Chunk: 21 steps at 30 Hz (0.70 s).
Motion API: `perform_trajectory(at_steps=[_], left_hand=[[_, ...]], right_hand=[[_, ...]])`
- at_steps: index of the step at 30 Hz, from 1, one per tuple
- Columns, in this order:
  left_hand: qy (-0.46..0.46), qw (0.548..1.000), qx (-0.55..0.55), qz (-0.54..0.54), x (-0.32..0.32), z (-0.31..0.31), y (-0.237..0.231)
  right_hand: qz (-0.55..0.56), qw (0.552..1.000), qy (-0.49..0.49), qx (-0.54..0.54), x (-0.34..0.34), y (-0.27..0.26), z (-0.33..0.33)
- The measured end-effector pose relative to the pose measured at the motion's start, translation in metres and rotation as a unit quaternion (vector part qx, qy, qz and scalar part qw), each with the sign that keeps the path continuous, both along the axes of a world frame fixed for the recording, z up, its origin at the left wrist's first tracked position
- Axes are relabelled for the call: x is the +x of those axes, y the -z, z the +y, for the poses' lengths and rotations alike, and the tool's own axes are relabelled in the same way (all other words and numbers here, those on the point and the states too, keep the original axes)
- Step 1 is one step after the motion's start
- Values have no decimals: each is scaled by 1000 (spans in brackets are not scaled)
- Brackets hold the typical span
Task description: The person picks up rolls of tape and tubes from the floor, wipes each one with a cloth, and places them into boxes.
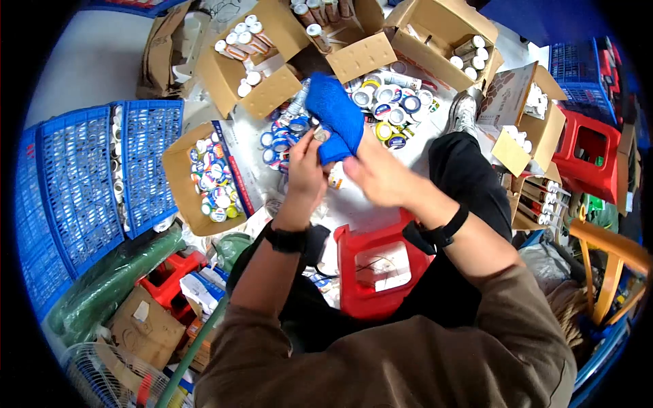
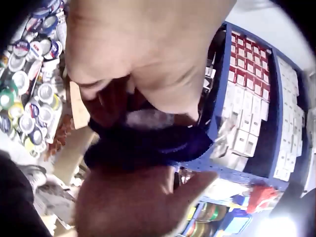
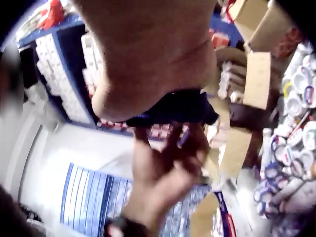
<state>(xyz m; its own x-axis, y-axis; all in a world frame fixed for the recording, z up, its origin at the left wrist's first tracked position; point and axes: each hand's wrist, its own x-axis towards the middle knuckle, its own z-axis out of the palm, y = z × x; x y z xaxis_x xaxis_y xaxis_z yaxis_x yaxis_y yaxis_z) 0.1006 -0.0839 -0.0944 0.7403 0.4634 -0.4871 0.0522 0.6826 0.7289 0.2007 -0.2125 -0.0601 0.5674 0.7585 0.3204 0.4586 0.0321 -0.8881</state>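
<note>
A: Quick q: where's the blue cloth (image 1: 340, 112) rn?

B: Up btwn both hands, over the pile of round items (image 1: 384, 94), approx. in front of the red stool (image 1: 348, 272). Knit-looking, prob. a glove, but can't confirm.

A: And the L hand (image 1: 307, 175)?

B: Fingers bent in, thumb + fingertips pinching the cloth's near edge. The R hand (image 1: 379, 170) has its thumb sticking out on the near side; fingers are hidden by the cloth, so can't tell if they're straight or curled, or gripping anything.

A: So what's the step, in yr view?

B: My read: working the cloth on or off the R hand. Can't say which from this.

A: Tips?

B: Pinch just the edge w/ the L, not a thick wad. Pull in line w/ the R fingers, a bit each side, so it doesn't twist or bunch. R fingers straight + together would help it slide. Mind the thumb: it's outside the cloth, so it could snag.

A: Anything else?

B: Stay above the pile, so a slip doesn't knock stuff about. And watch the wrist straps (image 1: 452, 228), they might catch the fabric.
</note>
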Motion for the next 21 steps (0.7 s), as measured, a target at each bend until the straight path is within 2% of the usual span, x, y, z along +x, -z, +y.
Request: perform_trajectory(at_steps=[1, 4, 6, 7, 8, 10, 11, 12, 14, 16, 17, 18, 19, 20, 21], left_hand=[[6, 1000, 0, -7, -8, -1, -23], [32, 999, 39, 21, -36, -22, -49], [49, 996, -60, -45, -55, -44, -66], [43, 994, -95, -28, -61, -46, -62], [24, 992, -112, -51, -60, -46, -63], [46, 989, -122, -64, -51, -34, -57], [49, 989, -122, -65, -44, -26, -50], [51, 994, -49, -79, -31, -26, -53], [13, 999, -3, -30, -11, -19, -45], [-2, 997, -20, -74, -4, 0, -33], [-46, 994, -28, -94, -2, 0, -28], [-36, 995, -51, -81, -1, 8, -23], [-17, 997, -15, -72, -6, 9, -20], [5, 998, 21, -64, -10, 9, -18], [46, 988, 74, -129, -10, 9, -19]], right_hand=[[-2, 1000, 6, 3, -9, -5, 3], [-18, 999, -4, 48, -24, -21, 7], [120, 991, -47, 30, -20, -34, 7], [153, 979, -102, -90, -16, -37, 5], [167, 984, -65, 12, -25, -34, 15], [192, 978, 1, -84, -23, -26, 18], [217, 971, 49, -87, -20, -13, 23], [262, 959, 78, -69, -16, -28, 24], [226, 970, 82, 49, -12, -29, 29], [97, 994, 37, 15, -17, -28, 25], [37, 999, 23, 33, -20, -28, 26], [-21, 998, 7, 52, -21, -31, 30], [-55, 998, -15, 37, -17, -26, 31], [-77, 997, 14, 12, -15, -20, 34], [-20, 999, 44, 14, -13, -19, 39]])
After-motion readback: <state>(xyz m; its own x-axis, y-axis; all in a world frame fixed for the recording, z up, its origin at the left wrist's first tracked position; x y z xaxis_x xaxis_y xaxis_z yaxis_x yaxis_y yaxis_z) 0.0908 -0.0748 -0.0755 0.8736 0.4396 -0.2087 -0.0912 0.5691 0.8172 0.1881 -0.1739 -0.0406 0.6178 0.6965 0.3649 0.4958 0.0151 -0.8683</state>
